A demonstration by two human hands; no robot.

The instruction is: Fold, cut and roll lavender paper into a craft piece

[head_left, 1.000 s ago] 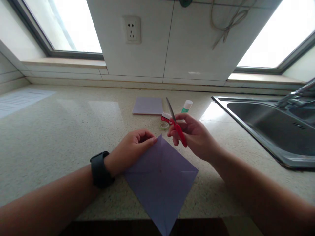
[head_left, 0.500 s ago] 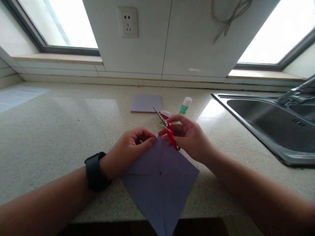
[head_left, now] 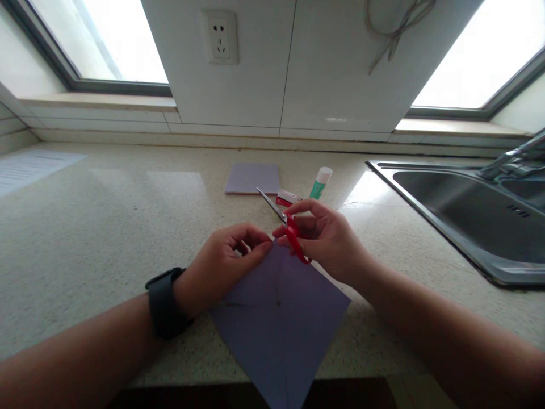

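Observation:
A square of purple paper (head_left: 285, 329) hangs corner-up before me, with crease lines across it and a small dark mark near its middle. My left hand (head_left: 232, 253), a dark watch on its wrist, pinches the paper close to the top corner. Red-handled scissors (head_left: 294, 238) are in my right hand (head_left: 330, 238), their blades pointing up and to the left, away from the paper. The fingertips of that hand are at the same top corner; whether they grip the paper too I cannot tell. The paper's bottom corner drops past the counter's front edge.
Behind my hands lie a stack of purple paper (head_left: 252, 178), a small red-and-white box (head_left: 288, 198) and a glue stick (head_left: 321, 183). A steel sink (head_left: 447, 227) with a faucet (head_left: 511, 159) is at the right. A printed sheet (head_left: 34, 167) lies far left.
The scissors have tipped slightly further left, and more of the small box shows behind them. The paper has shifted a little, its right corner moving right and down. Both hands keep their hold.

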